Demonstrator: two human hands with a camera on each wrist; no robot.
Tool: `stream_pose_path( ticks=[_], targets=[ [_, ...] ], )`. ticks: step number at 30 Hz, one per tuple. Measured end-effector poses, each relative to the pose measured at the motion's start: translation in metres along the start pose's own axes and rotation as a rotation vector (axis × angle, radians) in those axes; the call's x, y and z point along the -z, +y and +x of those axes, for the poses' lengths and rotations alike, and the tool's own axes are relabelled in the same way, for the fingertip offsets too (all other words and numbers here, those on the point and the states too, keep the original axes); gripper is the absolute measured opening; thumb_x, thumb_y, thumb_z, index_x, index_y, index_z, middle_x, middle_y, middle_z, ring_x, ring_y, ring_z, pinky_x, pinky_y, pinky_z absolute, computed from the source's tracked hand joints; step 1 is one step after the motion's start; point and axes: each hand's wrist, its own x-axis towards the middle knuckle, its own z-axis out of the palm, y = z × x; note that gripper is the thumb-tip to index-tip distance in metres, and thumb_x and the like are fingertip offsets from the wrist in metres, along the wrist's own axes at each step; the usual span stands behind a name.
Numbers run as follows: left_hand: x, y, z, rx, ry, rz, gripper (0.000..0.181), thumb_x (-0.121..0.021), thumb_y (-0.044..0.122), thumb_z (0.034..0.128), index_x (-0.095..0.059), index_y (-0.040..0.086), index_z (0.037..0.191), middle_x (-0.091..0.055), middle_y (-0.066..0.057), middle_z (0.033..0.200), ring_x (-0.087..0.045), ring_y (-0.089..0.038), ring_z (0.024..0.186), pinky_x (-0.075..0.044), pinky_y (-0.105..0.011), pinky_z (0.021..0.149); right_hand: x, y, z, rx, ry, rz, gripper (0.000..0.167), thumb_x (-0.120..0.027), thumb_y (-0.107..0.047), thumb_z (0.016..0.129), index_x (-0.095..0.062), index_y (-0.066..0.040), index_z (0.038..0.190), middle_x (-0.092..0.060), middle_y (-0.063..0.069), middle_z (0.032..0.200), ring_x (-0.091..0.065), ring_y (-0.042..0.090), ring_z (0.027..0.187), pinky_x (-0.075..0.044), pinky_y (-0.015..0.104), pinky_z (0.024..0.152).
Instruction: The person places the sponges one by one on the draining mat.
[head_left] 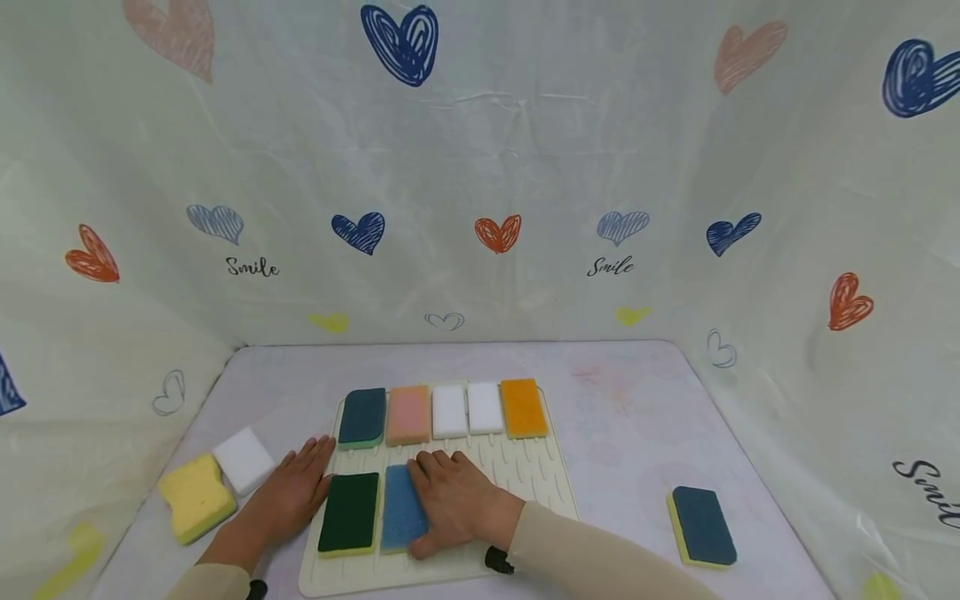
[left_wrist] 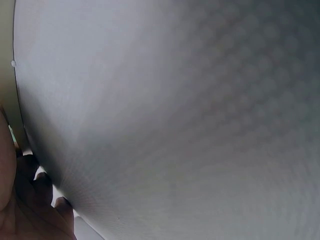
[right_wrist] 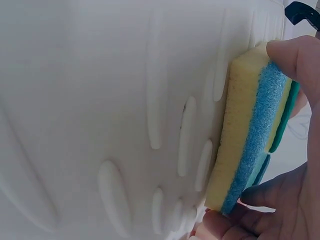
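A blue sponge (head_left: 400, 515) lies on the cream ridged mat (head_left: 525, 479). My right hand (head_left: 463, 502) grips it, thumb at the near end and fingers at the far end. In the right wrist view the sponge (right_wrist: 250, 135) shows a yellow body under its blue scouring face. Just left of it sits a dark green scouring sponge (head_left: 349, 512). My left hand (head_left: 291, 493) rests along the mat's left edge, fingers straight and holding nothing, close to the green sponge. The left wrist view catches only part of that hand (left_wrist: 37, 205) beside a pale surface.
Along the mat's far edge run a dark blue-green sponge (head_left: 362, 417), a pink one (head_left: 408, 414), two white ones (head_left: 449, 411) and an orange one (head_left: 524, 408). Off the mat lie a yellow sponge (head_left: 197, 498), a white block (head_left: 244, 461) and a dark blue-topped sponge (head_left: 703, 527).
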Motion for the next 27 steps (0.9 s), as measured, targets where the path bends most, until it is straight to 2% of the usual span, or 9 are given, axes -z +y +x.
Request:
stream_pose_path(
  ticks=[7, 13, 19, 27],
  targets=[
    [-0.004, -0.004, 0.0, -0.008, 0.008, -0.014, 0.062, -0.057, 0.028, 0.1098, -0.039, -0.006, 0.159, -0.044, -0.028, 0.161, -0.039, -0.052, 0.15, -0.035, -0.068, 0.118, 0.004, 0.004, -0.005, 0.003, 0.017, 0.012, 0.116, -0.057, -0.092, 0.079, -0.041, -0.012, 0.16, -0.052, 0.003, 0.154, -0.056, 0.016, 0.131, -0.05, 0.032, 0.093],
    [-0.007, -0.006, 0.0, -0.012, 0.021, -0.014, 0.062, -0.057, 0.027, 0.1096, -0.039, -0.006, 0.159, -0.044, -0.028, 0.161, -0.039, -0.052, 0.15, -0.035, -0.068, 0.118, 0.008, 0.017, -0.013, 0.012, 0.028, 0.051, 0.116, -0.056, -0.092, 0.082, -0.039, -0.011, 0.162, -0.047, 0.006, 0.162, -0.051, 0.019, 0.14, -0.05, 0.036, 0.1],
    [-0.007, -0.006, 0.001, -0.011, 0.023, -0.02, 0.062, -0.055, 0.028, 0.1105, -0.038, -0.006, 0.159, -0.044, -0.027, 0.162, -0.038, -0.051, 0.151, -0.034, -0.068, 0.119, 0.012, 0.041, -0.037, -0.019, 0.014, 0.066, 0.109, -0.06, -0.084, 0.087, -0.033, -0.014, 0.166, -0.043, 0.005, 0.166, -0.045, 0.022, 0.15, -0.046, 0.045, 0.114],
    [-0.008, -0.009, 0.001, -0.024, 0.014, -0.016, 0.062, -0.055, 0.028, 0.1108, -0.038, -0.006, 0.159, -0.043, -0.029, 0.162, -0.039, -0.052, 0.15, -0.034, -0.069, 0.118, 0.007, 0.077, -0.077, -0.081, 0.059, 0.001, 0.104, -0.067, -0.075, 0.09, -0.036, -0.009, 0.164, -0.047, 0.008, 0.163, -0.049, 0.026, 0.145, -0.045, 0.047, 0.116]
  ],
)
